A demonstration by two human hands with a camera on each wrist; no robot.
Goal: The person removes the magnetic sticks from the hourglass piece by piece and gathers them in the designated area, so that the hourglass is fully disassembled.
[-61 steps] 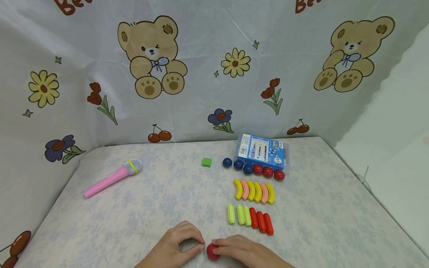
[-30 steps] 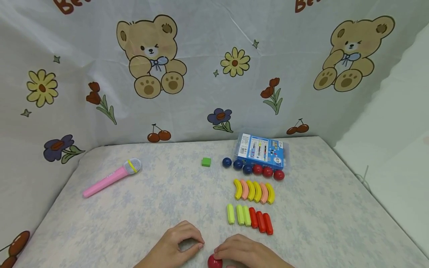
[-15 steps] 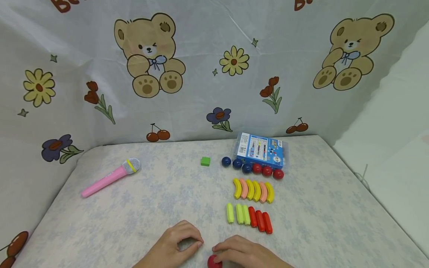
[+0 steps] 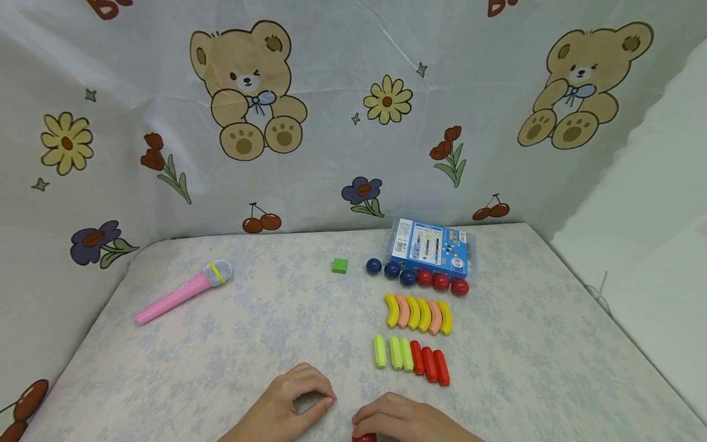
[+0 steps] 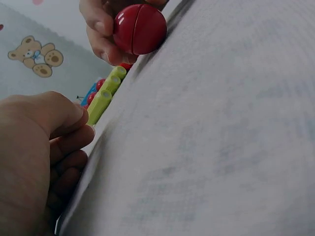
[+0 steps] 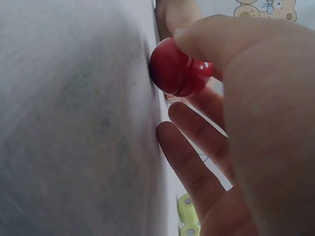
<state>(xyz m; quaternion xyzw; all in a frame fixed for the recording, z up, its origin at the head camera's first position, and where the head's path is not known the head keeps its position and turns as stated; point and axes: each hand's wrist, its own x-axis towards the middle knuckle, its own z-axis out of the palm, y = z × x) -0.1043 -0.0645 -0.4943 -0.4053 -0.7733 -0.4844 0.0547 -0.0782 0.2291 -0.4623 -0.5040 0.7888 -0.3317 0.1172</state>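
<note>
My right hand (image 4: 409, 420) pinches a glossy red ball (image 4: 363, 438) at the front of the table. In the right wrist view, the thumb (image 6: 202, 42) presses one side of the ball (image 6: 170, 66), while two fingers extend away from it. A dark seam line runs around the ball (image 5: 140, 29) in the left wrist view. My left hand (image 4: 287, 402) rests on the cloth to the left, its thumb and forefinger tips meeting in a loose ring. Nothing shows between the fingers of the left hand (image 5: 44, 118).
Beyond the hands lie several light green (image 4: 380, 352) and red sticks (image 4: 429, 364), then curved yellow and pink pieces (image 4: 413, 314). Behind them are blue (image 4: 374, 266) and red balls (image 4: 441, 282) before a blue box (image 4: 431, 245). A green block (image 4: 339, 266) and pink microphone (image 4: 177, 299) lie farther left.
The right hand has drawn the red ball nearer the front edge and slightly right, away from the left fingertips, with its fingers shifting on it. The left hand has stayed in place.
</note>
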